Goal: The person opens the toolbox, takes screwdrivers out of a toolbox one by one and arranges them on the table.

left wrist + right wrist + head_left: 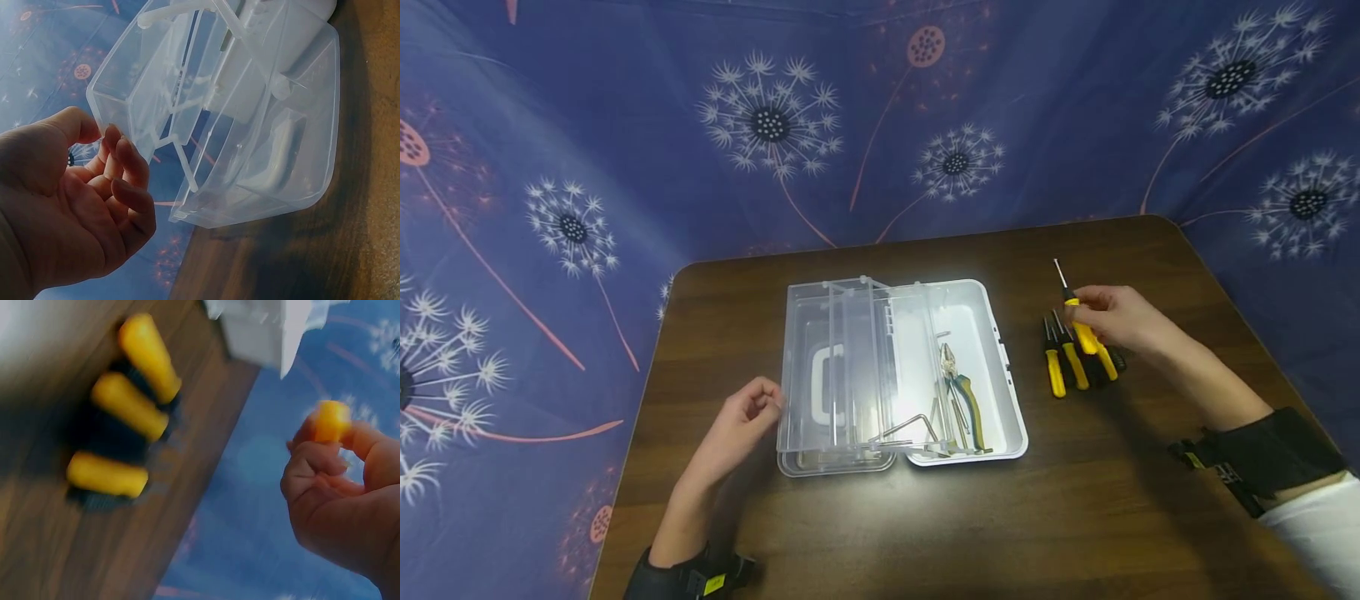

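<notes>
My right hand [1123, 318] pinches a screwdriver [1084, 327] by its yellow and black handle, its thin shaft pointing up and away. In the right wrist view, only the blurred yellow handle end [332, 420] shows between thumb and fingers. Several yellow-handled screwdrivers [1055, 372] lie on the table beneath that hand. My left hand [741, 429] hovers at the left side of a toolbox, fingers loosely curled, gripping nothing visible. Beside its fingertips is the clear tray [134, 94]; whether they touch is hard to tell. The toolbox's white base [1011, 417] stands open.
Inside the white base lie combination pliers [967, 408] with green and yellow handles and several hex keys [917, 425]. The clear lid [805, 462], with a white carry handle [818, 387], is folded out leftward under the tray. A patterned blue cloth [865, 125] hangs behind the wooden table [925, 533].
</notes>
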Demonstrator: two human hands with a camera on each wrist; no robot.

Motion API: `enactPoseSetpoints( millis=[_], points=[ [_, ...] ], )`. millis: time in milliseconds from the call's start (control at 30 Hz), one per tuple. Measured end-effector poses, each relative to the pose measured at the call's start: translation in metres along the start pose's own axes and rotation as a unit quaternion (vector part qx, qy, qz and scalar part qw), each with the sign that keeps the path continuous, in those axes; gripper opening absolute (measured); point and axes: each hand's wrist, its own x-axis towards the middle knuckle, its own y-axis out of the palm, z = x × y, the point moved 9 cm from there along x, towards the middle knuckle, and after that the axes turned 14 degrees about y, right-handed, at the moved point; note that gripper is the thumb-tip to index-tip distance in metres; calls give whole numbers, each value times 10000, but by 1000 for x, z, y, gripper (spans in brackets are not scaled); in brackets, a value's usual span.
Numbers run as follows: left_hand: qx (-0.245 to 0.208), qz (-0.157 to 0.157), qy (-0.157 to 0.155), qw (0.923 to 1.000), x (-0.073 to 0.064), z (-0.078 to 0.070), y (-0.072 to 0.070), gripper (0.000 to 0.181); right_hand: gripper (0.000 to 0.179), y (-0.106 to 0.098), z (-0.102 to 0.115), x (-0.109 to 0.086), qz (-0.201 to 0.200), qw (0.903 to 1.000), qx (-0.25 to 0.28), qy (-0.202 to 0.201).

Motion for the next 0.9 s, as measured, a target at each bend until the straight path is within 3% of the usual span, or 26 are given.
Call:
enactPoseSetpoints(
  millis=[100,200,500,700,900],
  points=[
    [7,14,-49,10000,-1,1,0,7,61,-15,-23,7,-255,9995,-140,115],
    [34,8,-108,9999,-1,0,0,8,59,-24,-47,14,-333,9989,-195,264],
    [63,-57,-173,9998,0,2,-1,8,57,-33,-105,39,-295,9948,-812,546],
    [54,-81,-128,9999,0,4,1,8,53,-31,-129,52,-367,9936,-642,855],
    [103,-93,-178,9997,0,3,0,8,45,-26,-134,55,-691,9925,-494,884]
  ],
)
